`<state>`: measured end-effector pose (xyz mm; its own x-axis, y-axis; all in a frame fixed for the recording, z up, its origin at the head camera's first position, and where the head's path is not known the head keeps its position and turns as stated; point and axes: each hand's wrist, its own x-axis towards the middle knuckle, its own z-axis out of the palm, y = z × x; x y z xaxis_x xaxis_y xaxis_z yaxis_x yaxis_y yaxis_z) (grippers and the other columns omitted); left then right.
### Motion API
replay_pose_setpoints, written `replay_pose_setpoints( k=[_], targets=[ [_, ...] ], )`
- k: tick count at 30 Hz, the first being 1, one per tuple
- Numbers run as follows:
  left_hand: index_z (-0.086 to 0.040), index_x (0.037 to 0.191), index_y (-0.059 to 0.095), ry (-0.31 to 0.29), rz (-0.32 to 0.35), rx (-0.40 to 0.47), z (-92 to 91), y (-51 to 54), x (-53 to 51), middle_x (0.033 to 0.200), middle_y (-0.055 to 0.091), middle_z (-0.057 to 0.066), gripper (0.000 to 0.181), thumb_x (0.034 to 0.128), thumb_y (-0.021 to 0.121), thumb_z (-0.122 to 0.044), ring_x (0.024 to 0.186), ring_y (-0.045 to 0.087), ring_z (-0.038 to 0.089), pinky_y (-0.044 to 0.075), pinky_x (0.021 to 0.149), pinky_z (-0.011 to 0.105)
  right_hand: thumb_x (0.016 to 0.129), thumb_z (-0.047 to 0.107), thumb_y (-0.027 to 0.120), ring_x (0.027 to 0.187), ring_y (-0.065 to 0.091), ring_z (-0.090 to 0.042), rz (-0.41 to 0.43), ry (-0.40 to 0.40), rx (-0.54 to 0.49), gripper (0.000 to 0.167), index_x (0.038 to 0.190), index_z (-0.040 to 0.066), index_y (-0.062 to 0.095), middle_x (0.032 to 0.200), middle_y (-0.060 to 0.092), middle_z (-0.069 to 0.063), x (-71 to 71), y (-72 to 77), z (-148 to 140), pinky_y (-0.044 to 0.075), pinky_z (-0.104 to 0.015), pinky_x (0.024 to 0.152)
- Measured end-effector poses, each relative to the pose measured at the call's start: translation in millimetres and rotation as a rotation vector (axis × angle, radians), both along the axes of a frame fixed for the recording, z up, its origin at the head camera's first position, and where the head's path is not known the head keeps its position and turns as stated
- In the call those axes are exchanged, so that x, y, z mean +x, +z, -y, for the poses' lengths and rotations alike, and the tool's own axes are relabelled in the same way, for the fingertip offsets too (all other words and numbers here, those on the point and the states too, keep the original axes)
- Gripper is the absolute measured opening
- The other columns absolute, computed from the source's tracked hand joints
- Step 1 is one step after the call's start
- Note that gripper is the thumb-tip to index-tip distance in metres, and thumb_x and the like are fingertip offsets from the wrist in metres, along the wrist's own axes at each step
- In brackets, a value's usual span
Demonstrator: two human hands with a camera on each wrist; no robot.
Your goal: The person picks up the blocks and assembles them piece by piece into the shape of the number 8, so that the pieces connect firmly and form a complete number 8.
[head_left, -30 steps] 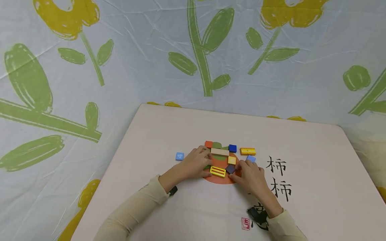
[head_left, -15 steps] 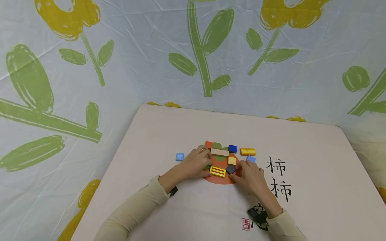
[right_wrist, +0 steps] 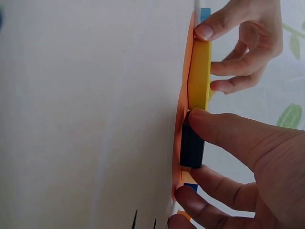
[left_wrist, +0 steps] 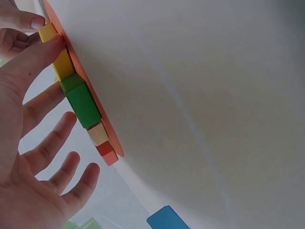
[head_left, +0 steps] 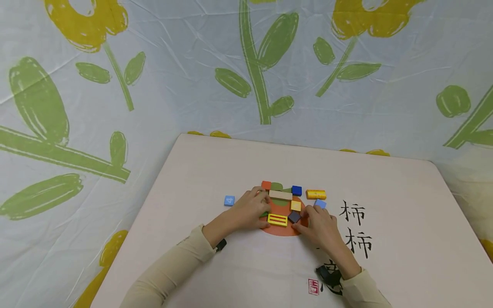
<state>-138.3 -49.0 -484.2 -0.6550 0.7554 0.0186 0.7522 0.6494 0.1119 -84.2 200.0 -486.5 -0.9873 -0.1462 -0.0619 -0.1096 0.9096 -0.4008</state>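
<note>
In the head view, my left hand pinches the left end of a yellow rectangular block with red stripes, thumb on its near side. A green block lies beside those fingers, mostly hidden from above. My right hand pinches a dark, nearly black block between thumb and index finger; the block is set cornerwise by the yellow one's right end. A small yellow square block, a long beige block, a red block and a dark blue block stand farther back.
Beneath the blocks is a printed orange persimmon shape on the pale tabletop. A light blue numbered block lies left. An orange-yellow block and another light blue block lie right. Flowered cloth hangs behind.
The striped yellow block has turned very slightly, its long side now more level. Both hands stay almost where they were, and the other blocks keep their places.
</note>
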Motion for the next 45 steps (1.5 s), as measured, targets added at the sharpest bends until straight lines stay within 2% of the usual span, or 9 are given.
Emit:
replay_pose_setpoints(
  k=[13, 20, 25, 30, 33, 39, 45],
  targets=[
    [-0.027, 0.110, 0.074, -0.005, 0.004, 0.016, 2.5, 0.7, 0.9, 0.131, 0.055, 0.000, 0.039, 0.0848, 0.074, -0.057, 0.133, 0.036, 0.029, 0.041, 0.101, 0.044, 0.082, 0.036, 0.084, 0.090, 0.051, -0.030, -0.004, 0.010, -0.013, 0.040, 0.099, 0.008, 0.061, 0.093, 0.057, -0.006, 2.2, 1.9, -1, 0.040, -0.054, 0.078],
    [-0.025, 0.113, 0.073, 0.029, 0.046, 0.092, 11.1, 8.6, 1.7, 0.129, 0.055, -0.001, 0.040, 0.0857, 0.074, -0.054, 0.131, 0.036, 0.027, 0.042, 0.101, 0.043, 0.082, 0.035, 0.083, 0.098, 0.055, -0.034, -0.006, 0.012, -0.038, 0.040, 0.104, 0.006, 0.065, 0.103, 0.062, -0.012, 4.1, 2.4, -1, 0.040, -0.058, 0.084],
    [-0.021, 0.115, 0.073, 0.057, 0.060, 0.160, 22.8, 15.7, 0.2, 0.126, 0.057, 0.000, 0.040, 0.0861, 0.076, -0.048, 0.128, 0.040, 0.027, 0.044, 0.098, 0.043, 0.082, 0.035, 0.083, 0.098, 0.056, -0.033, -0.016, 0.014, -0.047, 0.040, 0.104, 0.006, 0.066, 0.102, 0.063, -0.012, 4.6, 2.6, -1, 0.039, -0.058, 0.085],
    [-0.021, 0.112, 0.074, 0.079, 0.044, 0.213, 33.1, 17.3, -1.7, 0.121, 0.059, -0.001, 0.035, 0.0859, 0.078, -0.045, 0.125, 0.044, 0.027, 0.042, 0.101, 0.041, 0.084, 0.035, 0.082, 0.097, 0.056, -0.033, -0.022, 0.014, -0.045, 0.038, 0.103, 0.007, 0.066, 0.100, 0.063, -0.010, 4.4, 3.3, -2, 0.038, -0.060, 0.086],
    [-0.021, 0.110, 0.076, 0.071, 0.053, 0.225, 32.6, 16.4, -0.4, 0.120, 0.059, -0.001, 0.032, 0.0873, 0.077, -0.043, 0.125, 0.044, 0.028, 0.042, 0.101, 0.041, 0.084, 0.034, 0.082, 0.095, 0.055, -0.032, -0.026, 0.017, -0.041, 0.037, 0.103, 0.007, 0.066, 0.098, 0.062, -0.009, 4.5, 3.4, -3, 0.038, -0.059, 0.085],
    [-0.026, 0.113, 0.076, -0.010, 0.041, 0.151, 14.6, 10.6, 4.7, 0.123, 0.059, 0.000, 0.028, 0.0922, 0.071, -0.044, 0.127, 0.041, 0.027, 0.043, 0.098, 0.042, 0.084, 0.034, 0.082, 0.092, 0.055, -0.030, -0.029, 0.017, -0.042, 0.037, 0.103, 0.007, 0.066, 0.096, 0.061, -0.008, 4.3, 2.9, -4, 0.039, -0.057, 0.082],
    [-0.027, 0.113, 0.076, -0.026, -0.004, 0.039, -2.6, 6.4, 8.1, 0.122, 0.059, -0.001, 0.029, 0.0925, 0.070, -0.047, 0.126, 0.041, 0.025, 0.043, 0.096, 0.040, 0.088, 0.027, 0.078, 0.091, 0.058, -0.027, -0.048, -0.006, -0.129, 0.032, 0.109, 0.005, 0.068, 0.103, 0.063, -0.009, 4.8, 6.3, -11, 0.048, -0.049, 0.078]
  ],
)
